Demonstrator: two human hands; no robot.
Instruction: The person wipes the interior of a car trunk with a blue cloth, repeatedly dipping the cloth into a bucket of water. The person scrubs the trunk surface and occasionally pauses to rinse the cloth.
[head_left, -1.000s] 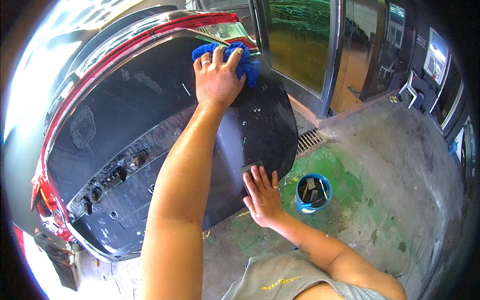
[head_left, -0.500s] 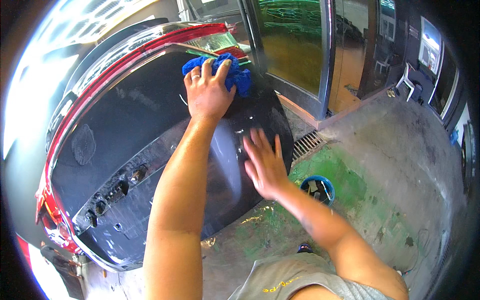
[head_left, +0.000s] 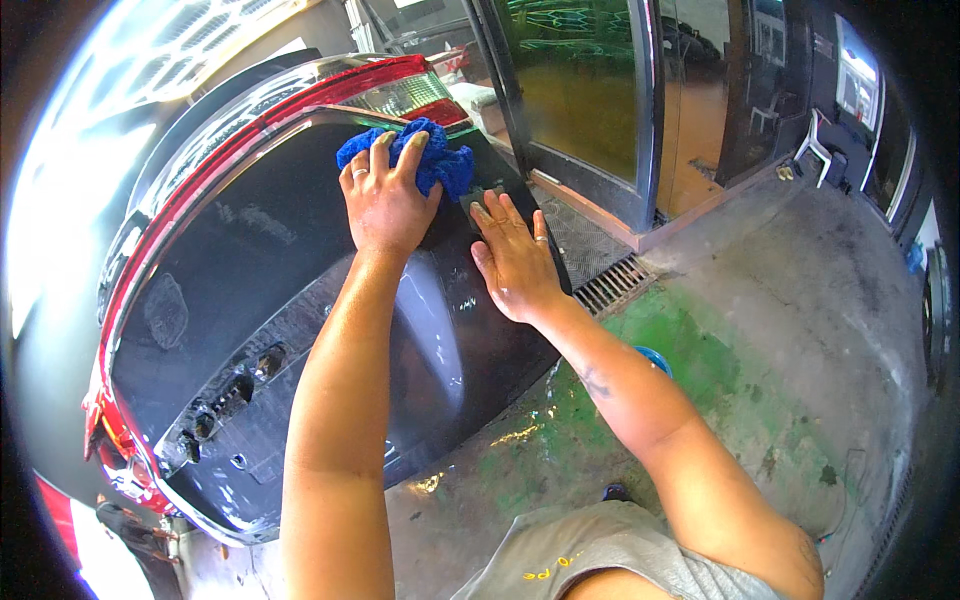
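Note:
A dark car trunk lid [head_left: 270, 230], dull and wet with pale scuffed patches, fills the left half. My left hand [head_left: 390, 205] presses a crumpled blue cloth [head_left: 447, 170] onto its upper corner, just below the red and clear tail light [head_left: 400, 93]. To the right of the cloth, my right hand [head_left: 515, 255] lies flat near the lid's outer edge, fingers stretched out. A greyish-green patch shows at its fingertips; I cannot make out what it is. Water drops and shiny reflections show beside this hand.
Behind the car stand glass doors [head_left: 575, 100] with a raised sill. A metal drain grate [head_left: 612, 285] lies right of the lid. My right forearm mostly covers a blue bucket [head_left: 655, 358]. A white chair [head_left: 818, 148] stands far right; someone in dark clothing [head_left: 140, 540] appears lower left.
My right hand has moved up the panel, closer to the cloth, and now looks sharp instead of blurred. The left hand stays on the cloth. The view has shifted slightly.

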